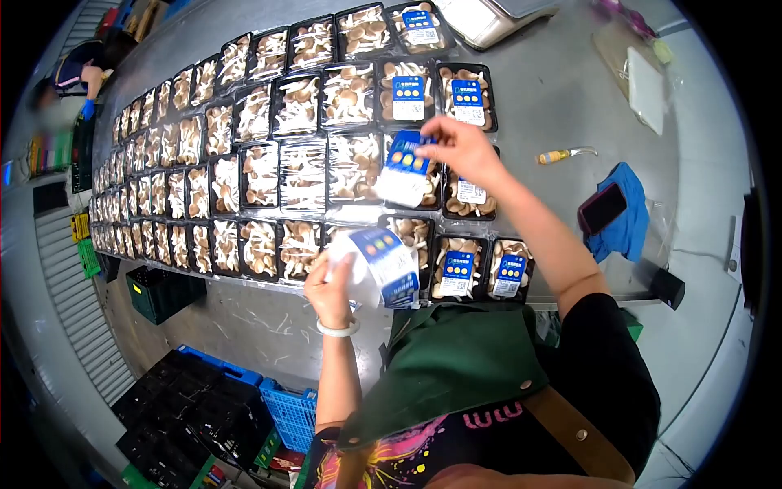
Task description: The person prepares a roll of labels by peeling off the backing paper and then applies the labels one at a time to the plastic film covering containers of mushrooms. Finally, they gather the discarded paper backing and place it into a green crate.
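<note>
My left hand (pixel 330 285) holds a roll of blue and white labels (pixel 383 257) over the near edge of the metal table. Between the fingers of my right hand (pixel 460 151) is a single label (pixel 407 167), tilted above a wrapped mushroom tray in the second row from the front. Rows of black trays of mushrooms (pixel 301 175) under clear film stretch away to the left. Several trays at the right end carry blue and white labels, such as this labelled tray (pixel 458 269) at the near edge. The tray under the loose label is partly hidden.
A white device (pixel 489 20) stands at the far edge. On the table's right side lie a yellow-handled tool (pixel 554 156) and a phone (pixel 603 209) on a blue cloth (pixel 629 213). Black crates (pixel 195 407) and a blue crate (pixel 291 414) are below. Another person (pixel 80 69) is at far left.
</note>
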A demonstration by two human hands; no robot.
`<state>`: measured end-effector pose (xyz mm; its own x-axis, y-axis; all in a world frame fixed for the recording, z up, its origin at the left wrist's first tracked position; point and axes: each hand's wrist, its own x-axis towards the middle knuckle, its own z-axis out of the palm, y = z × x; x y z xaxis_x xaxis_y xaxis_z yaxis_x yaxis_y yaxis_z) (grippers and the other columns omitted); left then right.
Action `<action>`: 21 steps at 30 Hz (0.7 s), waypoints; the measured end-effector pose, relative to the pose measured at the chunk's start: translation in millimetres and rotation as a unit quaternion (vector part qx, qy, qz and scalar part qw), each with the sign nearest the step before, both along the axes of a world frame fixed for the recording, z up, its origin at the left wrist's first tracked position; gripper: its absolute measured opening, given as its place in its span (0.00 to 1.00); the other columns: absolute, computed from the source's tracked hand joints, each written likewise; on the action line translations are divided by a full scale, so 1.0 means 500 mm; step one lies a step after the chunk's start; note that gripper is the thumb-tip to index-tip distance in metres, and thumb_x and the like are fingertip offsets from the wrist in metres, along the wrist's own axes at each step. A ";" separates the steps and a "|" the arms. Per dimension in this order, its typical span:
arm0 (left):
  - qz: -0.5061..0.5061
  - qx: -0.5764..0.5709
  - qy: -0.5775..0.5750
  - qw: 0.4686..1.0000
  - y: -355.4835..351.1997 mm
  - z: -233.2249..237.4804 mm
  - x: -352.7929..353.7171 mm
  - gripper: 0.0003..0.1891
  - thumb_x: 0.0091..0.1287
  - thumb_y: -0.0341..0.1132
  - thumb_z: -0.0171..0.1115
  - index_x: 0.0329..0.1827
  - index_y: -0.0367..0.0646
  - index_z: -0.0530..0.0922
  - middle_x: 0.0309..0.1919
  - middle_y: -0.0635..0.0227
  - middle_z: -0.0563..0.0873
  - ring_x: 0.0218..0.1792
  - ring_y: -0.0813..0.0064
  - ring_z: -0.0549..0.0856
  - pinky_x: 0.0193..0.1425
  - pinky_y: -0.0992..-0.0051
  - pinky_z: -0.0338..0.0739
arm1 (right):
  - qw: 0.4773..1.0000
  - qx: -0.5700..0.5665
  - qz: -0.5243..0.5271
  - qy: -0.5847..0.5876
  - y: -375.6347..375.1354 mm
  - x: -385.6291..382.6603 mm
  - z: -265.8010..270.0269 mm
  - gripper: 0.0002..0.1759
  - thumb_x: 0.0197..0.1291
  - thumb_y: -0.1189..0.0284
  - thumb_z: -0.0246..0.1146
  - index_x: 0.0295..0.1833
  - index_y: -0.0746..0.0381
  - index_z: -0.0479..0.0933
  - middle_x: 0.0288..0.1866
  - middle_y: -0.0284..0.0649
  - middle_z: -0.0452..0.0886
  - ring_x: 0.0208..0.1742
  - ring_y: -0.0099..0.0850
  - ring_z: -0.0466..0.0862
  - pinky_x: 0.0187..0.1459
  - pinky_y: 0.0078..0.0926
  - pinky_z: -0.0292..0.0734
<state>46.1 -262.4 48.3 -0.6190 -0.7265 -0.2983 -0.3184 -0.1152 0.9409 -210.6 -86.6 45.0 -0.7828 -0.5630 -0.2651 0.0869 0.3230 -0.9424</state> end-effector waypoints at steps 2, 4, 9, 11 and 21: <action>0.052 0.061 0.034 0.996 -0.024 -0.008 0.023 0.03 0.59 0.22 0.69 0.33 0.34 0.82 0.33 0.73 0.83 0.31 0.87 0.76 0.35 0.82 0.71 | 0.995 0.069 0.051 0.060 0.000 -0.023 -0.077 0.21 0.52 0.68 0.75 0.48 0.65 0.78 0.33 0.36 0.80 0.35 0.27 0.78 0.38 0.25 0.74; 0.056 0.072 0.045 0.995 -0.040 -0.014 0.041 0.04 0.59 0.21 0.69 0.32 0.36 0.80 0.34 0.72 0.82 0.32 0.87 0.75 0.36 0.82 0.72 | 0.978 0.135 0.090 0.132 -0.007 -0.003 -0.147 0.24 0.49 0.65 0.76 0.50 0.64 0.78 0.41 0.44 0.85 0.43 0.40 0.85 0.44 0.37 0.78; -0.061 -0.070 0.005 0.996 -0.028 0.055 0.049 0.14 0.59 0.16 0.60 0.48 0.38 0.78 0.38 0.68 0.81 0.41 0.79 0.79 0.50 0.80 0.72 | 0.857 0.285 0.081 0.422 -0.016 0.038 -0.141 0.27 0.48 0.63 0.74 0.52 0.58 0.72 0.45 0.40 0.80 0.49 0.42 0.81 0.47 0.39 0.76; -0.138 -0.106 0.034 0.984 -0.047 0.035 0.081 0.12 0.59 0.16 0.60 0.45 0.35 0.80 0.41 0.68 0.82 0.42 0.79 0.80 0.50 0.80 0.75 | 0.883 0.259 0.060 0.386 -0.013 0.047 -0.123 0.30 0.49 0.65 0.74 0.57 0.58 0.73 0.47 0.40 0.79 0.52 0.41 0.79 0.51 0.39 0.75; -0.081 0.051 0.076 0.992 0.000 0.074 0.092 0.05 0.64 0.17 0.59 0.38 0.36 0.77 0.39 0.65 0.85 0.39 0.81 0.82 0.47 0.82 0.76 | 0.931 -0.014 0.359 0.065 -0.070 0.291 0.054 0.23 0.59 0.54 0.67 0.52 0.58 0.79 0.41 0.45 0.84 0.44 0.45 0.84 0.47 0.41 0.77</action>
<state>92.1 -262.3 85.2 -0.7685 -0.5846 -0.2600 -0.1956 -0.1722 0.9654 -64.9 -121.8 72.1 -0.2255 -0.9589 -0.1723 -0.2571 0.2291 -0.9388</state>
